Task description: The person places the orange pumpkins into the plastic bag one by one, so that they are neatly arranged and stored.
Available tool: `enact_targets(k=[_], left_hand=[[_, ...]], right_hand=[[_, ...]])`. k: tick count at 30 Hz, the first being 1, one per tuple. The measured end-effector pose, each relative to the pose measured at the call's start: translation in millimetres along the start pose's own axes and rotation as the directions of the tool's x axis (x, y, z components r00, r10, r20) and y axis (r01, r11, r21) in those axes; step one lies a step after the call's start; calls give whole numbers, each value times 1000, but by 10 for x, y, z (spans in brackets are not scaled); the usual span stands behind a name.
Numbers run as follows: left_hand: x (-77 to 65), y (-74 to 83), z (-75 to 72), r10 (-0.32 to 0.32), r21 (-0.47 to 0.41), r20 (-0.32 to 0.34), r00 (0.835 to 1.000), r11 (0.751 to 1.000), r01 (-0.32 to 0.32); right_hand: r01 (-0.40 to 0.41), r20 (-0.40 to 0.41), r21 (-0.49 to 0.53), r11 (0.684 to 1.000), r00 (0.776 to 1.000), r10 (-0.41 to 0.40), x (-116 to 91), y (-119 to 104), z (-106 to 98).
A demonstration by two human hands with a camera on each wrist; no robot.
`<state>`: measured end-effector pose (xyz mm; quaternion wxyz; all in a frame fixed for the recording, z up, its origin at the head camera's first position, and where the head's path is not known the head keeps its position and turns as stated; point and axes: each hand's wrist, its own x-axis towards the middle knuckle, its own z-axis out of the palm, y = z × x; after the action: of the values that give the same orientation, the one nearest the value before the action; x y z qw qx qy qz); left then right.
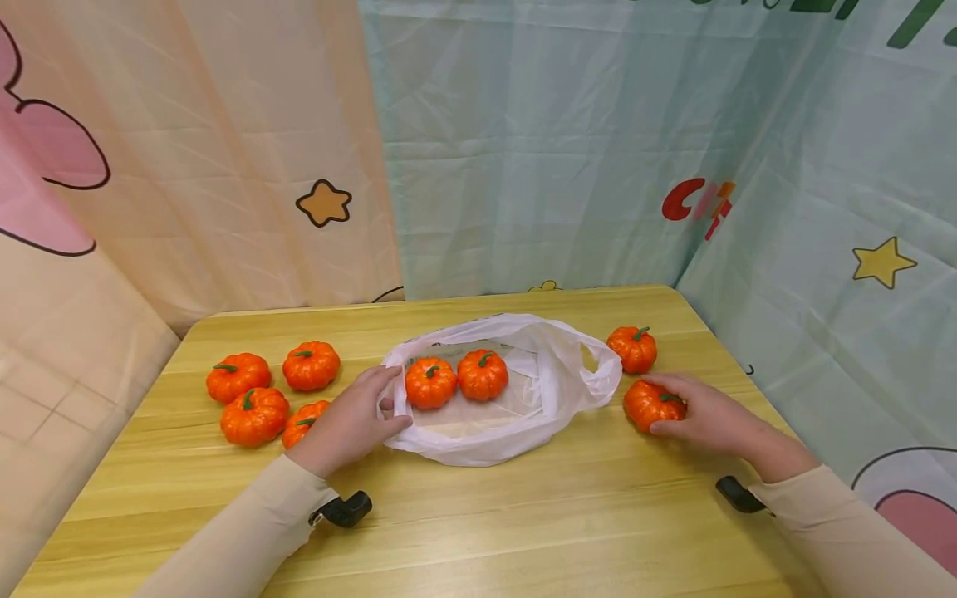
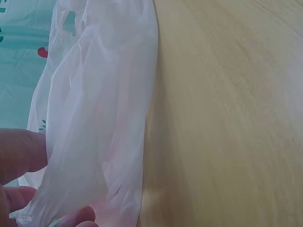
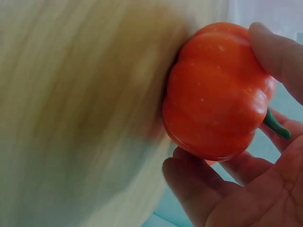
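Plainly, the rim of a white plastic bag [image 1: 478, 451] is pinched at its left side by the left hand [image 1: 357, 415], the grip being closed narrowly on the thin film. The bag is set at the middle of the counter [image 1: 523, 531], its mouth spread upward, and two orange pumpkins [image 1: 483, 376] are seen side by side within it, nearer the pinched edge. At the bag's far right side, a handle loop [image 1: 601, 374] is formed by the plastic.

By the right hand [image 1: 710, 418], a single pumpkin [image 1: 647, 406] is held to the right of the bag, the grip spread about its body with thumb and fingers on opposite sides. Its green stem [image 3: 276, 124] is turned toward the palm; whether the counter is touched by its underside cannot be told. Just behind it, another pumpkin [image 1: 632, 350] is left standing near the handle loop.

On the left, four pumpkins [image 1: 255, 418] are grouped on the counter, one of them partly hidden by the left hand. Beige sleeves [image 1: 239, 523] are worn on both arms, and the counter is backed by printed curtains [image 1: 523, 208].
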<state>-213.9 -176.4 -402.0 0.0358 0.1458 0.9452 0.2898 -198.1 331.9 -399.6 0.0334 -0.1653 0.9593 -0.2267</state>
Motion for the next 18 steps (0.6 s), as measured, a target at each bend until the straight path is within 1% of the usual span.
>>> enact_targets(k=[5,18], left_hand=[[-10,22,-1,3,-10,0,1000,1000,-3],[-34,43,-6,6,-7,2,1000,1000,-6]], right_hand=[[-2,-12,29,1000,1000,2,-2,26,15],[-39,4,41,998,999,39,-16,8,9]])
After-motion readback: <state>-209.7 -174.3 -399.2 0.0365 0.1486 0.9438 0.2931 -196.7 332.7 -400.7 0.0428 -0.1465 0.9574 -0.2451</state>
